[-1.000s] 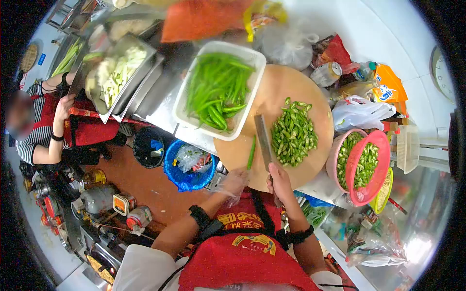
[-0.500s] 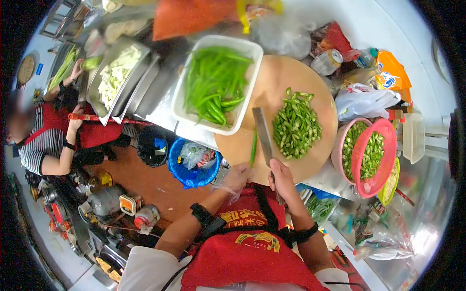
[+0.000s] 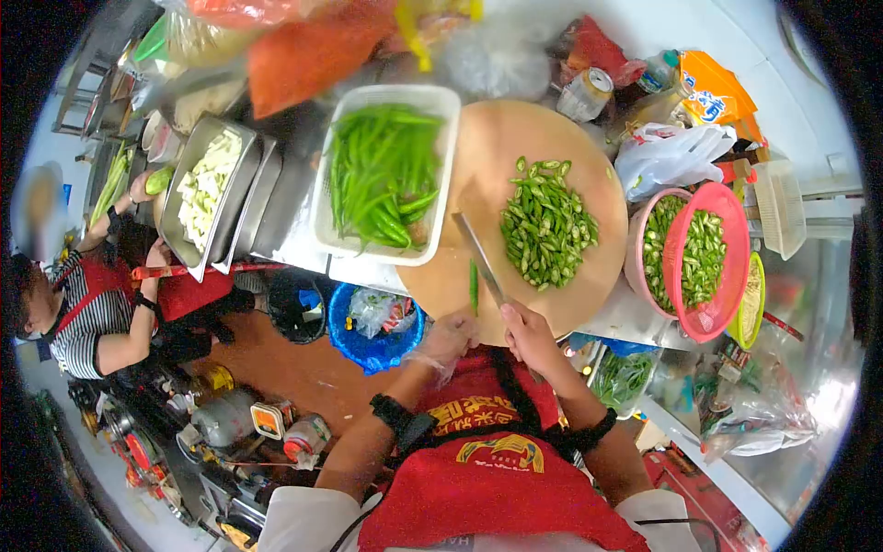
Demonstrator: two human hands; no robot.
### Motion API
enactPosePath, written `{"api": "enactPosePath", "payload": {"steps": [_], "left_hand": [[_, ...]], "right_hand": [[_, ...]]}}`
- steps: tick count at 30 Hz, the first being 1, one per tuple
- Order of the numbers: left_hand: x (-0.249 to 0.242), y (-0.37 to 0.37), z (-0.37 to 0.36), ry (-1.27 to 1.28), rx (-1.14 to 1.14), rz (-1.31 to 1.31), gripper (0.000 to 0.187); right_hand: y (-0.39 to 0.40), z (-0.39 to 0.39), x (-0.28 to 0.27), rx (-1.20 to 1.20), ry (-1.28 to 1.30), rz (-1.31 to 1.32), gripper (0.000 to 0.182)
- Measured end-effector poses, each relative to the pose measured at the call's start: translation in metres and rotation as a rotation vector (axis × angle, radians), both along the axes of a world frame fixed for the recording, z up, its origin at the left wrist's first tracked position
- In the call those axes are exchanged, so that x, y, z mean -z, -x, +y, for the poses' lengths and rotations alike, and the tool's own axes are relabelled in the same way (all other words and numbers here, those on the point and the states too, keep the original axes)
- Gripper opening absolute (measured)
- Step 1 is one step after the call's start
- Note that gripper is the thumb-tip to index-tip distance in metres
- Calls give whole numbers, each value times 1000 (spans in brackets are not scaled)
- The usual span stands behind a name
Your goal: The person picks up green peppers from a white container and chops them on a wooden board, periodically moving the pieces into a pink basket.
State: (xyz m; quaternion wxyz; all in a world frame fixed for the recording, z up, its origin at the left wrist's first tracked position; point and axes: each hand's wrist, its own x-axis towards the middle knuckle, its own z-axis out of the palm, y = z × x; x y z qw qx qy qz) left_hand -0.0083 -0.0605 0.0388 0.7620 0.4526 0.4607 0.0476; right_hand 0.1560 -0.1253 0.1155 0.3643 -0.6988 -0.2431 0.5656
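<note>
A round wooden chopping board (image 3: 589,313) lies in front of me. My right hand (image 3: 531,336) grips the handle of a cleaver (image 3: 480,255), its blade tilted across the left part of the board. Just left of the blade, a single green chili pepper (image 3: 474,287) points away from me. My left hand (image 3: 449,339), in a thin clear glove, is closed at the pepper's near end; its fingertips are partly hidden. A heap of sliced green chilies (image 3: 550,225) sits right of the cleaver. Whole green chilies (image 3: 382,175) fill a white plastic basket (image 3: 449,138) at the board's left.
Pink baskets (image 3: 676,267) of sliced chilies stand at the right. Metal trays (image 3: 244,198) with pale cut vegetables are at the left. A blue-lined bin (image 3: 345,345) is below the counter. Another person (image 3: 106,317) works at far left. Bags and a can (image 3: 586,95) line the back.
The cleaver's blade has tilted further left, toward the pepper. The pepper's visible length looks shorter. My left hand stays at its near end. The whole view has shifted slightly.
</note>
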Motion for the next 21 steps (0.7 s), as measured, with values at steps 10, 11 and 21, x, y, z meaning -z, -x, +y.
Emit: {"api": "enactPosePath", "payload": {"steps": [10,11,21], "left_hand": [[-8,-7,5,83,-34,16,18],[-9,-8,6,57,0,49,15],[-5,-3,6,95,-33,-24,20]], "right_hand": [[-5,-5,-2,-19,62,98,48],[-5,-5,-3,-8,88,113,47],[-7,-9,-9,-64,13,1,47]]}}
